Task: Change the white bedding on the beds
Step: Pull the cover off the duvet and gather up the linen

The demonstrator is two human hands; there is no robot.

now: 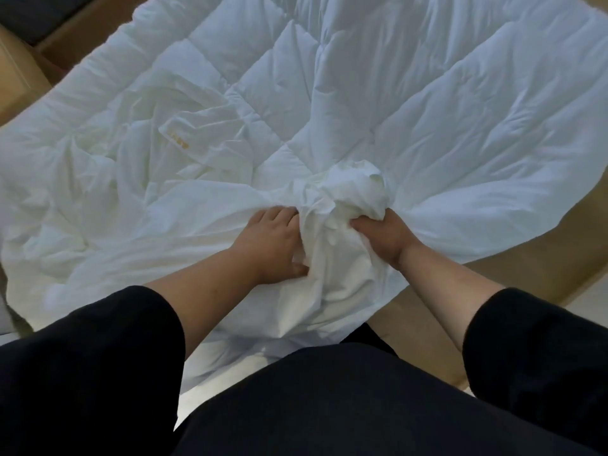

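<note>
A white quilted duvet (pixel 378 93) lies spread over the bed and fills most of the view. On its left part lies a thin crumpled white cover (pixel 138 153) with a small gold-lettered label (pixel 177 138). At the near edge a bunch of white cloth (pixel 342 199) is gathered up. My right hand (pixel 381 235) grips this bunch from the right, fingers curled into it. My left hand (pixel 273 241) lies against the bunch's left side, with its fingertips tucked into the folds and the thumb pressed into the cloth below.
Tan flooring (pixel 513 258) shows to the right of the bed and at the near right. A light brown piece of furniture (pixel 16 77) stands at the far left. My black sleeves and clothing fill the bottom of the view.
</note>
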